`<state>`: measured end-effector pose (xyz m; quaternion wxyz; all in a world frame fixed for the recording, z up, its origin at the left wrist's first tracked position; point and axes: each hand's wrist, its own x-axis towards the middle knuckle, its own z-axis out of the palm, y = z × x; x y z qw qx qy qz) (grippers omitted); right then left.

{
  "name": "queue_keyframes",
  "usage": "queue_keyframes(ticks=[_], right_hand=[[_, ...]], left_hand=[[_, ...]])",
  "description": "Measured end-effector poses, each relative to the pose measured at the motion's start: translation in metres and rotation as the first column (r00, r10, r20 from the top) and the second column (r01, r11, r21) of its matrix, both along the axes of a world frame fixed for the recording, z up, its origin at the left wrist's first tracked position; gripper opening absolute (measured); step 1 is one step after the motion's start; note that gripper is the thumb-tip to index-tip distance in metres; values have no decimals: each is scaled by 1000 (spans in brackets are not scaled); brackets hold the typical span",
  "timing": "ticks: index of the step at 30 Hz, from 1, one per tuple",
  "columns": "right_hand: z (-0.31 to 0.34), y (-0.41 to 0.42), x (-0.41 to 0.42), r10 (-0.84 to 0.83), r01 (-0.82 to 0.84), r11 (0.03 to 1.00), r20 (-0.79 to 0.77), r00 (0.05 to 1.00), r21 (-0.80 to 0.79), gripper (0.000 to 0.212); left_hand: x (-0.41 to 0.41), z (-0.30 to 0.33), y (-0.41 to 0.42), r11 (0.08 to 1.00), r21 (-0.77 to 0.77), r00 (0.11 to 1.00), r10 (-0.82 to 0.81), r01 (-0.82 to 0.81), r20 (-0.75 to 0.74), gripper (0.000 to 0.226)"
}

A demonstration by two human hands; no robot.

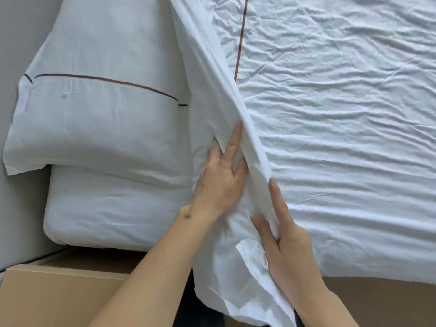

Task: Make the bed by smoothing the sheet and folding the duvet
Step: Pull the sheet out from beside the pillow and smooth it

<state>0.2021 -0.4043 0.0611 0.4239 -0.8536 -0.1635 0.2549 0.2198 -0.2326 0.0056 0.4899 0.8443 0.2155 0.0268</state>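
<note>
Duvet (pixel 342 138) lies wrinkled across bed, folded edge (pixel 236 128) raised beside two stacked pillows (pixel 99 128). I see left hand (pixel 219 180) flat on fold, fingers spread; right hand (pixel 290 251) pinching edge, thumb against fingers. Cardboard box (pixel 59 296) near bedside.

**Head camera looking steeply down over the bed's edge**

A single head-worn wide-angle camera is looking forward and down from beside the bed (pixel 342 138), close enough that both forearms are entering from the bottom edge. The pillows (pixel 99 128) are lying at frame left, apparently curved by the lens.
</note>
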Motion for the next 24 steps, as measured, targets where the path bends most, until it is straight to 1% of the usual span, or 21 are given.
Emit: queue_keyframes(ticks=[2,4,7,10,12,15,19,21,24], right_hand=[[17,-25,14,-30,31,999,-19,999,39,75],[31,-50,25,-99,102,992,-42,994,76,69],[43,-94,42,-211,218,968,-71,975,127,61],[48,-149,59,-294,300,938,-63,954,175,63],[47,-192,72,-338,341,923,-50,940,177,64],[51,-264,93,-432,433,882,-46,901,189,64],[50,-376,122,-574,571,777,-74,815,264,59],[43,-434,133,-633,629,741,-67,771,234,62],[11,-510,144,-693,692,719,-5,721,60,68]], left_hand=[[26,3,-24,998,16,998,-56,57,-41,59],[49,3,-52,989,74,989,-122,128,-84,68],[81,11,-105,978,146,987,-142,151,-74,71],[108,23,-166,968,176,983,-169,178,-65,74],[126,28,-212,962,179,978,-199,209,-68,77],[156,38,-294,945,201,965,-237,256,-113,84],[197,40,-422,912,217,933,-315,349,-176,83],[212,29,-486,885,202,900,-374,419,-226,85],[227,-5,-568,815,204,830,-481,542,-283,77]])
